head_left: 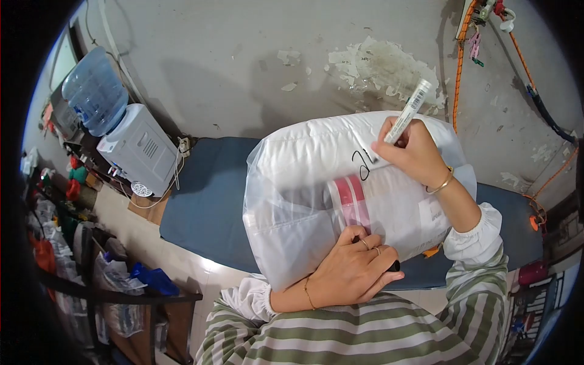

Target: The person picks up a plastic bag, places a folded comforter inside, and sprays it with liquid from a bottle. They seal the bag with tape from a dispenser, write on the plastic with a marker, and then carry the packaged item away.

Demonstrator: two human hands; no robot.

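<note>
A plump white bundle in a translucent plastic bag (pixel 292 164) lies on a blue-grey padded surface (pixel 207 188). Black handwritten marks (pixel 363 165) show on its upper side, and a pink band (pixel 351 201) shows through the plastic. My right hand (pixel 410 149) grips a white marker (pixel 409 111), its lower end close to the marks. Resting on the bag's near edge, my left hand (pixel 350 267) has its fingers curled round a small black cap (pixel 394 266).
A water dispenser (pixel 143 149) with a blue bottle (pixel 96 91) stands at the left. Below it are a dark railing (pixel 115 296) and bagged items (pixel 118 286). Orange cords (pixel 460 73) hang along the peeling wall (pixel 213 55) at the right.
</note>
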